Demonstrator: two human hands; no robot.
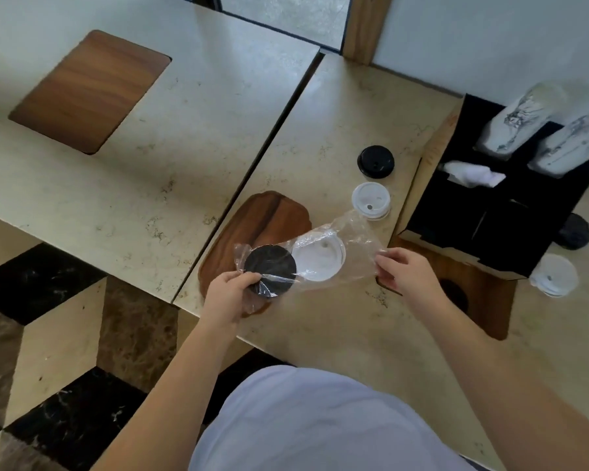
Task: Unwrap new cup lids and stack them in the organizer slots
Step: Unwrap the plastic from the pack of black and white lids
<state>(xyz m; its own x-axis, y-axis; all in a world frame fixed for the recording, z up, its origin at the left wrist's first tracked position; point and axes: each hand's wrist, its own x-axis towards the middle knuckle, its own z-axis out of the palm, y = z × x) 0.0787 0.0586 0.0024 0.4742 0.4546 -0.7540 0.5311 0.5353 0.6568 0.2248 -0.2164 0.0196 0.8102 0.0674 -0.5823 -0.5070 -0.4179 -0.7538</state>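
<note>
A clear plastic wrapper (357,243) stretches between my hands above the table's front edge. Inside it lie a black lid (270,266) on the left and a white lid (318,258) beside it. My left hand (227,294) grips the black lid through the plastic at the wrapper's left end. My right hand (405,271) pinches the wrapper's right end. The black organizer (456,212) with several slots stands at the right. Loose on the table are a black lid (375,161) and a white lid (370,200) left of the organizer.
A wooden tray (262,215) lies under the wrapper. Wrapped cup stacks (521,117) and a white cloth (473,175) sit in the organizer. Right of it lie a dark lid (574,231) and a white lid (554,275). A gap (269,130) splits the two tabletops.
</note>
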